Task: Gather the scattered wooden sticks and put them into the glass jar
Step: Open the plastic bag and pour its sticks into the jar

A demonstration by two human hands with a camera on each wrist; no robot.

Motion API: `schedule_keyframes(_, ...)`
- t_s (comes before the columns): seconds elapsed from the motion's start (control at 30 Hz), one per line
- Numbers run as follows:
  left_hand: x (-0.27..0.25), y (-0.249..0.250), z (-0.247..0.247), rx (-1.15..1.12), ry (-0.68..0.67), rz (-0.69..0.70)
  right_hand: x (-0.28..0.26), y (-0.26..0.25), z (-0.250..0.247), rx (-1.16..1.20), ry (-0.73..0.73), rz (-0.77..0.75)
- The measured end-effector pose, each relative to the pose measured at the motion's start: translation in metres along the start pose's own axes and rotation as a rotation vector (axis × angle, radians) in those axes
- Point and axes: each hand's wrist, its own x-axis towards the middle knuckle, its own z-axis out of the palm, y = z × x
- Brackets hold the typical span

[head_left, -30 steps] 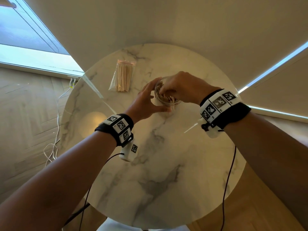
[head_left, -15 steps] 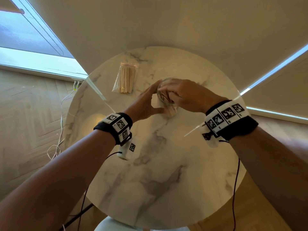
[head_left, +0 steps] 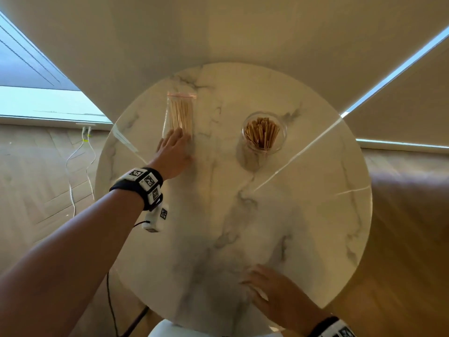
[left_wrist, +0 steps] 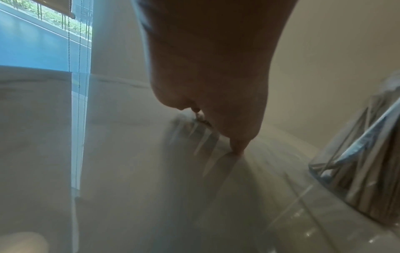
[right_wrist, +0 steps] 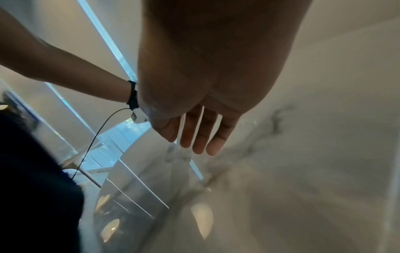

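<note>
A glass jar [head_left: 264, 132] stands upright at the back right of the round marble table [head_left: 218, 239], holding several wooden sticks [head_left: 261, 132]. A clear plastic bag [head_left: 181, 115] with more sticks lies at the back left. My left hand [head_left: 178, 137] reaches onto the bag's near end with fingers extended; in the left wrist view a fingertip [left_wrist: 237, 150] touches down beside the blurred bag [left_wrist: 190, 130], with the jar [left_wrist: 363, 171] to its right. My right hand [head_left: 252, 278] lies low over the table's front edge, fingers [right_wrist: 201, 137] straight and holding nothing.
White cables [head_left: 77, 161] trail over the wooden floor left of the table. A black cable [head_left: 111, 307] hangs from my left wrist. The table's white base [head_left: 170, 329] shows at the bottom. Walls and window blinds stand behind the table.
Both hands have left the jar. The left hand moved left to the bag of sticks; the right hand drew back to the table's front edge. The jar now stands alone.
</note>
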Motion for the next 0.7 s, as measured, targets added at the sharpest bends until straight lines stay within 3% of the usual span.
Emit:
schedule_keyframes(0.17,-0.056,-0.014,0.023,0.003,0.052,0.145,-0.041,-0.014,0.044,0.017,0.126,0.108)
schedule_keyframes(0.4,-0.221,-0.022,0.069,-0.023,0.07,0.456,-0.069,-0.018,0.087,0.003,-0.017,0.263)
schedule_keyframes(0.47,-0.232,-0.019,0.069,-0.066,0.095,0.418,-0.064,-0.024,0.086,0.029,-0.024,0.306)
schedule_keyframes(0.53,-0.225,-0.007,0.063,-0.134,0.103,0.276,-0.057,-0.03,0.08,0.065,-0.048,0.342)
schedule_keyframes(0.6,-0.21,0.007,0.06,-0.128,0.038,0.19,-0.048,-0.034,0.073,0.09,-0.054,0.357)
schedule_keyframes(0.7,-0.194,0.028,0.061,-0.099,-0.09,0.213,-0.034,-0.037,0.058,0.138,-0.047,0.358)
